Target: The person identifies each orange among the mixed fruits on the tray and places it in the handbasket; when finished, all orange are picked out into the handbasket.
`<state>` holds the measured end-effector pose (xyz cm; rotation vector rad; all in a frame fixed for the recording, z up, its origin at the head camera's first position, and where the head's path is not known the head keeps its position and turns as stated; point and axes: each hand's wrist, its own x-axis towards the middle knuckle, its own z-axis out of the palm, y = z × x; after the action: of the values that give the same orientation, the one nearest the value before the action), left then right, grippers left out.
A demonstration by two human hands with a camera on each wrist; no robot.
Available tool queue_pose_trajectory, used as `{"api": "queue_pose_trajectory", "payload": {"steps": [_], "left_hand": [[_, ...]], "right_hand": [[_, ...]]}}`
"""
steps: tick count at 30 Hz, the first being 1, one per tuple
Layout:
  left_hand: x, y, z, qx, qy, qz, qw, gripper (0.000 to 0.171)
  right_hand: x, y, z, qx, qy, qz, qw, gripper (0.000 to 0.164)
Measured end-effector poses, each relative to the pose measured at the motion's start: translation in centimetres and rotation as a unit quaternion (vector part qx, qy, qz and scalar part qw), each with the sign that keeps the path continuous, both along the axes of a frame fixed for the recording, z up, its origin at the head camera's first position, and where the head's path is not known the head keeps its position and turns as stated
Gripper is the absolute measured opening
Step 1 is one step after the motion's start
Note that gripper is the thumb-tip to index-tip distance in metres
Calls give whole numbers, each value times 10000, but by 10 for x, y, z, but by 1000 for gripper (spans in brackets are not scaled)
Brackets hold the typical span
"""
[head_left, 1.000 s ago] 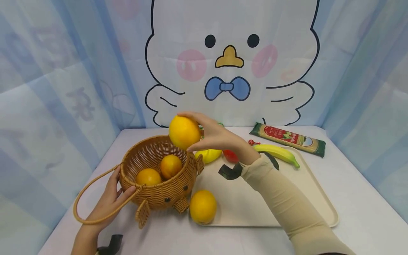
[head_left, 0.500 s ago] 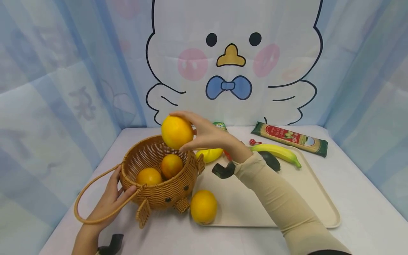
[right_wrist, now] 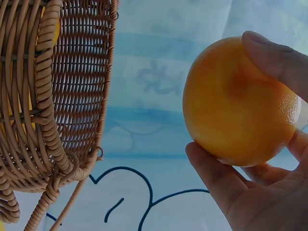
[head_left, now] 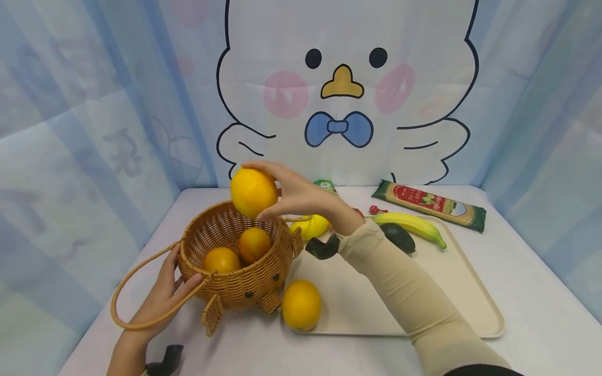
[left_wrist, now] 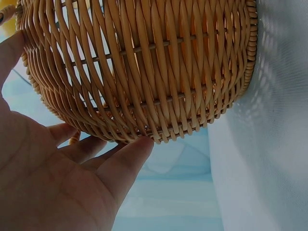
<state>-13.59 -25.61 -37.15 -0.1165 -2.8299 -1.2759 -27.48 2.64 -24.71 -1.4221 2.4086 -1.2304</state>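
A brown wicker basket with an animal face stands left of centre, two oranges inside it. My left hand holds its left side from outside, thumb near the rim and fingers against the weave. The handle loop hangs over that wrist. In my right hand is another orange, pinched between thumb and fingers above the basket's opening. The right wrist view shows this orange beside the rim, apart from it. One more orange sits by the tray's near left corner.
A cream tray lies at the right with a banana, a dark green oval item and a yellow fruit. Behind are a long green and red packet and a small red-wrapped lollipop. Printed curtains surround the table.
My right hand has moved left with the orange, from the basket's right rim to over its opening. The left hand and the basket stay where they were.
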Motion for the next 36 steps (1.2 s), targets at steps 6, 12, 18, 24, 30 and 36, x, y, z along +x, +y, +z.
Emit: {"api": "queue_pose_trajectory", "payload": {"steps": [6,12,18,24,30,36], "left_hand": [[-1,-1,-1,8,18,-24,10000,87],[-1,-1,-1,19,-22,-12,10000,87],[-1,-1,-1,5,-61,34,10000,87],[-1,0,1,8,-16,46,10000,88],[-1,0,2,-28,-36,74,10000,89],[0,0,2,28,-8,50,10000,89]], "right_hand": [[-3,-9,2,18,108,62,9999,90],[-5,-19,4,122,410,90,9990,90],[-7,-27,3,250,465,36,9986,90],[-10,-33,4,280,412,52,9987,91],[-11,-35,8,298,499,51,9983,91],[-13,-40,7,455,431,-8,9980,91]]}}
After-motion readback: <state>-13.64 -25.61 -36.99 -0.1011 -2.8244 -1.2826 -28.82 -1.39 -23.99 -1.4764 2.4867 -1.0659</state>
